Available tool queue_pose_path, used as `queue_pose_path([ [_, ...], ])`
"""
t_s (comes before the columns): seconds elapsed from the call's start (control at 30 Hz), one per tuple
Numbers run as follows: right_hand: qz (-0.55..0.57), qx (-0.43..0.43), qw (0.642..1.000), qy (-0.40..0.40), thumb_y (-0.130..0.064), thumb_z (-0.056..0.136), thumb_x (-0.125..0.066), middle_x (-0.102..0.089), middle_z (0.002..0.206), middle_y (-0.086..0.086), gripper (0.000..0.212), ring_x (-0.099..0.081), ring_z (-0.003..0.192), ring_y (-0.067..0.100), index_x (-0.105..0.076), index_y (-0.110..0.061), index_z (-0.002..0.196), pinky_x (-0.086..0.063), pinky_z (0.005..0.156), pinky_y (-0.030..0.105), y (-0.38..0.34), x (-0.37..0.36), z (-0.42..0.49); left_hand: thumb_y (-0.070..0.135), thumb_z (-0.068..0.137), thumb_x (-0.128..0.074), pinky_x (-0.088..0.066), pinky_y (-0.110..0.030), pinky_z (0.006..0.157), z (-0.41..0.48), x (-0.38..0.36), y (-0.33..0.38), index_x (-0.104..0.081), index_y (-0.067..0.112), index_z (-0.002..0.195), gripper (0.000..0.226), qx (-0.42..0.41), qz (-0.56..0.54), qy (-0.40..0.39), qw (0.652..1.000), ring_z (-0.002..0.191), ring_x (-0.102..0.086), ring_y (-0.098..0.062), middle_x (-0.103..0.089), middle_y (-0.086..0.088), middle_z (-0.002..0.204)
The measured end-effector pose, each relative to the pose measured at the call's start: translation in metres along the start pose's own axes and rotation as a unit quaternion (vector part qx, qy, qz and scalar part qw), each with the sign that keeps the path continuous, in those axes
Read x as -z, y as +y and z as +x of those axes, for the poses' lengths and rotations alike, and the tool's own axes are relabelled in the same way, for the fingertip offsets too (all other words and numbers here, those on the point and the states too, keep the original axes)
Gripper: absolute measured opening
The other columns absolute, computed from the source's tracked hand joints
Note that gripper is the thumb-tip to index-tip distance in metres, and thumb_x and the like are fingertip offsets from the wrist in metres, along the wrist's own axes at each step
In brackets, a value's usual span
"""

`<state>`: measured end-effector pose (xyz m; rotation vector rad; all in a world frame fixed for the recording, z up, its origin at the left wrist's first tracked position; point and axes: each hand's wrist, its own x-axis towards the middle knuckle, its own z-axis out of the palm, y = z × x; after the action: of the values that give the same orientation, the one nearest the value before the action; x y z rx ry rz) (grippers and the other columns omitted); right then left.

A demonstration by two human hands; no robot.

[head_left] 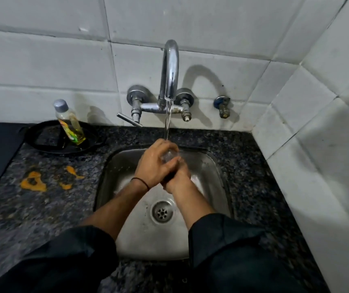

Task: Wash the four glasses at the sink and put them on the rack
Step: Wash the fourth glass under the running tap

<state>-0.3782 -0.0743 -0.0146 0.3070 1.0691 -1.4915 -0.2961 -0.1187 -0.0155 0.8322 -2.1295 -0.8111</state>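
Note:
A clear glass is held over the steel sink, right under the stream of water from the chrome tap. My left hand wraps over the glass from the left and above. My right hand grips it from below and the right. My fingers hide most of the glass; only a wet, transparent patch shows between them. No other glasses and no rack are in view.
A soap bottle stands on a black ring-shaped stand on the granite counter at the left. Orange stains mark the counter. The drain lies below my forearms. White tiled walls close in behind and on the right.

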Motion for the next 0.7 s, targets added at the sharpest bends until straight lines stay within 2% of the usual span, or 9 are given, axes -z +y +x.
queue_pose_path([
  [0.13, -0.128, 0.05, 0.99, -0.021, -0.035, 0.099, -0.06, -0.071, 0.075, 0.008, 0.026, -0.068, 0.062, 0.02, -0.07, -0.013, 0.091, -0.055, 0.051, 0.028, -0.004, -0.006, -0.007, 0.037, 0.091, -0.055, -0.052, -0.034, 0.077, 0.009, 0.0, -0.01, -0.063, 0.023, 0.087, 0.016, 0.252, -0.012, 0.055, 0.966, 0.086, -0.064, -0.021, -0.066, 0.001, 0.089],
  [0.23, -0.398, 0.235, 0.884, -0.071, -0.023, 0.099, -0.062, -0.075, 0.091, 0.018, 0.02, -0.069, 0.077, 0.024, -0.071, -0.005, 0.095, -0.057, 0.07, 0.037, -0.007, 0.0, -0.009, 0.037, 0.096, -0.041, -0.05, -0.026, 0.048, 0.015, 0.005, -0.018, -0.064, 0.012, 0.085, 0.036, 0.544, -0.227, 0.011, 0.807, 0.056, -0.062, -0.024, -0.066, -0.01, 0.075],
  [0.33, -0.631, 0.307, 0.666, -0.253, -0.013, 0.095, -0.061, -0.074, 0.101, 0.012, 0.015, -0.069, 0.093, 0.018, -0.071, -0.007, 0.104, -0.053, 0.092, 0.044, -0.025, 0.004, -0.013, 0.037, 0.097, -0.038, -0.02, -0.01, 0.028, 0.006, 0.015, -0.031, -0.054, 0.011, 0.067, 0.042, 0.63, -0.424, -0.137, 0.636, 0.03, -0.038, -0.009, -0.053, -0.006, 0.052],
  [0.43, -0.853, 0.33, 0.281, -0.291, -0.005, 0.092, -0.056, -0.062, 0.136, -0.007, 0.045, -0.052, 0.13, 0.011, -0.062, -0.029, 0.129, -0.011, 0.123, 0.054, -0.051, -0.002, -0.019, 0.038, 0.094, -0.036, -0.013, -0.008, 0.029, -0.004, 0.015, -0.035, -0.054, 0.012, 0.066, 0.043, 0.615, -0.463, -0.182, 0.612, 0.027, -0.028, -0.006, -0.052, -0.007, 0.053],
  [0.47, -0.885, 0.321, 0.191, -0.279, 0.0, 0.09, -0.054, -0.059, 0.141, -0.009, 0.054, -0.048, 0.135, 0.009, -0.058, -0.03, 0.134, 0.003, 0.122, 0.054, -0.059, -0.006, -0.021, 0.037, 0.094, -0.037, -0.012, -0.008, 0.03, -0.007, 0.013, -0.033, -0.054, 0.012, 0.066, 0.041, 0.61, -0.463, -0.179, 0.617, 0.026, -0.027, -0.005, -0.052, -0.008, 0.054],
  [0.5, -0.899, 0.309, 0.147, -0.274, 0.003, 0.088, -0.052, -0.06, 0.139, -0.009, 0.057, -0.049, 0.134, 0.01, -0.056, -0.029, 0.135, 0.008, 0.122, 0.053, -0.065, -0.009, -0.021, 0.037, 0.095, -0.037, -0.011, -0.007, 0.03, -0.008, 0.011, -0.029, -0.053, 0.012, 0.067, 0.04, 0.605, -0.472, -0.16, 0.621, 0.026, -0.026, -0.005, -0.052, -0.008, 0.055],
  [0.6, -0.913, 0.273, 0.17, -0.25, -0.005, 0.087, -0.051, -0.068, 0.107, 0.0, 0.034, -0.062, 0.11, 0.02, -0.063, -0.017, 0.117, -0.031, 0.113, 0.042, -0.063, -0.02, -0.031, 0.03, 0.097, -0.033, -0.014, -0.007, 0.03, -0.009, 0.0, -0.021, -0.047, 0.014, 0.069, 0.035, 0.563, -0.503, -0.049, 0.653, 0.026, -0.025, -0.008, -0.047, -0.005, 0.05],
  [0.63, -0.907, 0.257, 0.23, -0.243, -0.008, 0.088, -0.054, -0.065, 0.092, 0.001, 0.023, -0.064, 0.095, 0.021, -0.065, -0.012, 0.108, -0.042, 0.094, 0.035, -0.058, -0.023, -0.031, 0.029, 0.098, -0.032, -0.015, -0.007, 0.031, -0.008, -0.003, -0.018, -0.045, 0.014, 0.068, 0.036, 0.546, -0.506, -0.009, 0.668, 0.026, -0.025, -0.008, -0.045, -0.003, 0.046],
  [0.7, -0.831, 0.178, 0.463, -0.253, -0.017, 0.084, -0.065, -0.062, 0.077, 0.0, 0.008, -0.06, 0.077, 0.017, -0.068, -0.011, 0.088, -0.051, 0.076, 0.039, -0.047, -0.025, -0.028, 0.032, 0.102, -0.033, -0.016, -0.008, 0.033, -0.008, -0.008, -0.017, -0.046, 0.012, 0.067, 0.042, 0.512, -0.508, 0.069, 0.69, 0.026, -0.026, -0.008, -0.041, 0.0, 0.04],
])
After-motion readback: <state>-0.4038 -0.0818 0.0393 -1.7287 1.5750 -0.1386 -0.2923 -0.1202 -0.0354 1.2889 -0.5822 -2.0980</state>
